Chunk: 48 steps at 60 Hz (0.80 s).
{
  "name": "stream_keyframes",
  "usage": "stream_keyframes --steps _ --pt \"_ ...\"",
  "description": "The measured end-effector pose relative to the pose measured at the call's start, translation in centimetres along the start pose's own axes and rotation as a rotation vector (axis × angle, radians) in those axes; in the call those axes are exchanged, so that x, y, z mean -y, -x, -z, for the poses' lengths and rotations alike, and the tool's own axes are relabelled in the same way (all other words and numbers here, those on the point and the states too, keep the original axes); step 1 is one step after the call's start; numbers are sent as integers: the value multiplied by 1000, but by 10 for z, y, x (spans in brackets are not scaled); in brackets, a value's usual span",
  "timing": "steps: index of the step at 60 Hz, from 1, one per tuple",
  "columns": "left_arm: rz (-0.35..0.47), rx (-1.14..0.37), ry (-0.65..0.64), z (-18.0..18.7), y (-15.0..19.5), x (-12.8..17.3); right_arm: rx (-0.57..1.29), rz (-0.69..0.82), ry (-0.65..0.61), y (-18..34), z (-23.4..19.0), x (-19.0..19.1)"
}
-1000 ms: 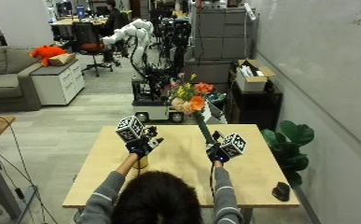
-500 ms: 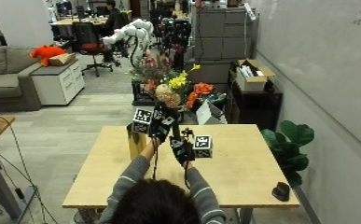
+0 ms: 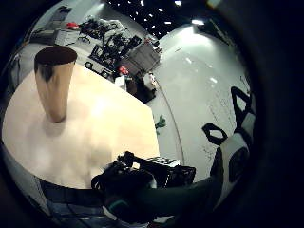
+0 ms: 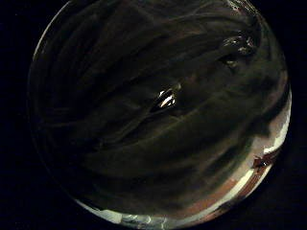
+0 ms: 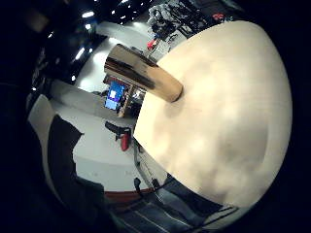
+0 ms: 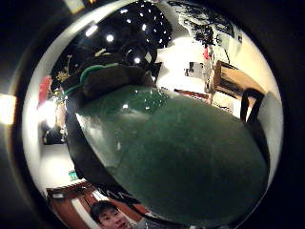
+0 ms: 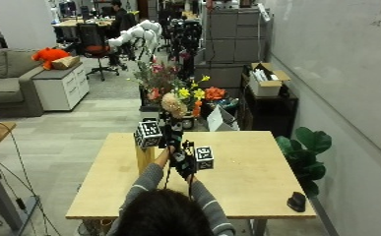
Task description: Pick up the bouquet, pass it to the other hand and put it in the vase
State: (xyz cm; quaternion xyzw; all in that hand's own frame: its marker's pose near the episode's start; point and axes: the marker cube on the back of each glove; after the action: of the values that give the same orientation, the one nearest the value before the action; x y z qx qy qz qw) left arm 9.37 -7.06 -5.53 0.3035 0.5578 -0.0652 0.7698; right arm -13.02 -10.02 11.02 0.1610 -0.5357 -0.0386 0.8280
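**Bouquet raised between both hands, vase still empty**

At the left of the desk (image 7: 255, 187) stands the gold vase (image 7: 144, 158), upright and partly hidden behind the left hand (image 7: 158, 140). Both little-finger palm views show its mouth dark, with nothing in it, so the final placement is not yet done.

The bouquet (image 7: 177, 96) is off the desk and held upright above its middle, the yellow, orange and pink blooms rising over the two hands, which are close together on the stems. Judging from this, the pick-up is done and the pass from one hand to the other is under way or just being finished; lowering the stems into the vase remains.

The left hand sits higher on the stems. Its thumb-side palm view is filled with dark, close leaves or wrapping, so the bouquet lies against that palm, and its grip appears curled round the stems, though the fingers themselves are not plainly seen.

The right hand (image 7: 189, 164) is just below, and its thumb-side palm view is filled by the bouquet's green stem wrap. Whether its grip is closed on the wrap or merely resting against it, I cannot tell.
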Motion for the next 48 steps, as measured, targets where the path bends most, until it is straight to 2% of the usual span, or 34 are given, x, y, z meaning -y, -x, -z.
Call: stream_keyframes --steps 2,5,7,9,12,14,17,19,22,25,28,39,45,48 --pt "2 2 -5 2 0 1 -31 -38 50 0 3 -6" --pt "5 6 -15 6 -3 2 108 -23 169 13 4 -14" --pt "0 9 -25 10 -7 4 101 -67 187 8 9 -13" --pt "-8 10 -36 15 -10 10 31 -66 169 -3 16 -8" --pt "-27 7 -56 22 -13 25 -43 50 133 -11 28 -4" --pt "-47 6 -72 28 -16 38 -35 92 122 -12 36 -4" --pt "-82 10 -96 38 -23 56 30 38 129 -9 47 -7" --pt "-99 14 -108 46 -30 66 71 109 138 -5 52 -8" --pt "-105 21 -126 62 -49 71 -26 232 99 -16 65 -2" --pt "-110 35 -150 76 -64 77 -117 180 67 -32 77 -1" --pt "-134 46 -186 81 -62 99 -175 140 47 -46 86 0" --pt "-142 98 -260 105 -75 140 -209 224 52 -78 96 6" --pt "-132 84 -287 108 -73 165 -289 129 47 -96 98 7" --pt "-114 75 -284 108 -70 176 -292 177 67 -97 96 9"
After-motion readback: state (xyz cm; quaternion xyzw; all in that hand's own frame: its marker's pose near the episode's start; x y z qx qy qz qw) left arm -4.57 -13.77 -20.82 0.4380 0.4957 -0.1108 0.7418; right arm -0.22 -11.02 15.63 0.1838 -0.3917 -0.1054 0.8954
